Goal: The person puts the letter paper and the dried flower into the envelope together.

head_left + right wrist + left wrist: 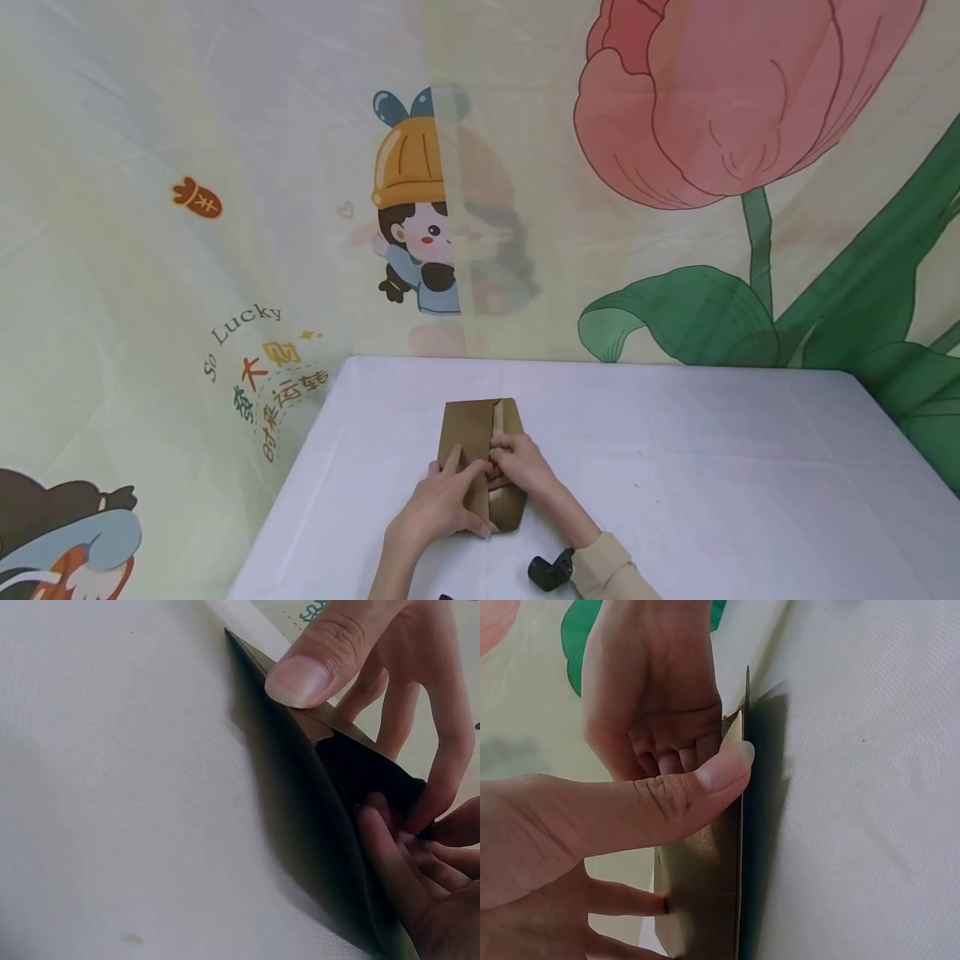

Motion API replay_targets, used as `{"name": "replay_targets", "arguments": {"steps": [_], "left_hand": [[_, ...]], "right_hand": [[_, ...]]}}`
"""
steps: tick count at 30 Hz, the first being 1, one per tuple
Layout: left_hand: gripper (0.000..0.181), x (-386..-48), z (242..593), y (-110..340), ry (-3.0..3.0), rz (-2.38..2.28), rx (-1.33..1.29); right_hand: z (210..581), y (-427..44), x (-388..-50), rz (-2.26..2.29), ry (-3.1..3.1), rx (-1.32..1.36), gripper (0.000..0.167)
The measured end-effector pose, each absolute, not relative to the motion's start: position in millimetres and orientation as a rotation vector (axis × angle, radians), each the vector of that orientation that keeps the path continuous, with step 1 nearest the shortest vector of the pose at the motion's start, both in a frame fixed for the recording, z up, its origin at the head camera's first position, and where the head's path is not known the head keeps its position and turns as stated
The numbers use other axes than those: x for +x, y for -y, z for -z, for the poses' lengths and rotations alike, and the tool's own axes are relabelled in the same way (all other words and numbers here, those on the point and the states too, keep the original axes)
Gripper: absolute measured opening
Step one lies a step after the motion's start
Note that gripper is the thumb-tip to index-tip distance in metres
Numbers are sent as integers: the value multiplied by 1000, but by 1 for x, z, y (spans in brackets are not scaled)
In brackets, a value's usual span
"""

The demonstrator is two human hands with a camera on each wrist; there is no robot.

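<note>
A gold-brown folded paper piece, much like an envelope [467, 421], lies on the white table with a long flap along its right side. My left hand [438, 502] rests on it with spread fingers, its thumb at the near edge and its index finger by the flap. My right hand [525, 462] grips the flap with curled fingers. In the right wrist view the right hand [439, 907] has its thumb at the dark opening under the raised layer, close to a left fingertip. Seen from the left wrist, the left thumb [667, 810] presses the paper's end.
The white table [712, 467] spreads out on both sides of the paper. A small black device [550, 571] sits by the right sleeve cuff [603, 562]. Behind the table hangs a printed cloth [517, 167] with a large pink flower and cartoon figures.
</note>
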State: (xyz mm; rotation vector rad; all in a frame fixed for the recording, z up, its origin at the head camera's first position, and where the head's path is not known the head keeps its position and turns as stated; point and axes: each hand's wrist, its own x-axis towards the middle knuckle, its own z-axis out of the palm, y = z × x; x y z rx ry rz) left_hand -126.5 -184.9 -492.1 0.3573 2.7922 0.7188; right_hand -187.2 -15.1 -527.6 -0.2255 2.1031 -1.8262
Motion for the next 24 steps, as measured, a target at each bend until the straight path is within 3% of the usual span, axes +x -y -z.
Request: {"name": "replay_targets", "arguments": {"steps": [4, 12, 24], "left_hand": [[80, -126, 492, 183, -2800, -696, 345], [70, -127, 490, 180, -2829, -640, 339], [72, -128, 492, 177, -2869, -583, 346]], "right_hand": [[528, 15, -187, 1825, -2111, -213, 32], [529, 13, -187, 1838, -2128, -209, 45], [529, 12, -189, 1803, -2179, -207, 44]]}}
